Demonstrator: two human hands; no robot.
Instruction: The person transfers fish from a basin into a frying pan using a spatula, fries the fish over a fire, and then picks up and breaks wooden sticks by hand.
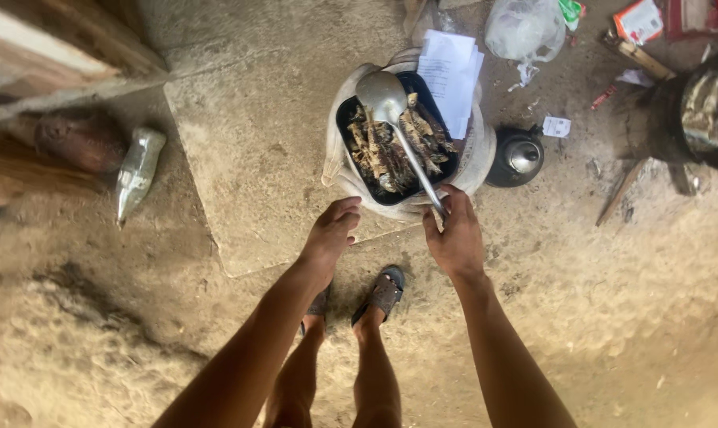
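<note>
Two bare hands are reaching down toward a dark rectangular tray [345,119] of small dried fish [390,147]. The right hand [456,234] is grasping the end of a long metal ladle [390,107], fingers curled around its handle just at the tray's near edge; the ladle's handle is running up across the fish and its broad bowl is resting at the tray's far end. The left hand [331,230] is hanging loose and released, fingers half bent, holding nothing, just beside the near left corner of the pale cloth sack [476,154] that is carrying the tray. The sack is sitting at the edge of a flat stone slab [248,143] set in the dirt floor [628,301].

Folded white papers [452,67] are lying against the tray's far right side. A small dark kettle [516,156] is standing just right of the sack. Farther right, a large blackened pot [704,111] is sitting among wood scraps, and a clear plastic bag [524,30] is lying beyond the papers. Well to the left, a plastic bottle [138,170] is lying on the floor near some timber. Below the hands, the person's feet in dark sandals [384,292] are standing on the dirt.
</note>
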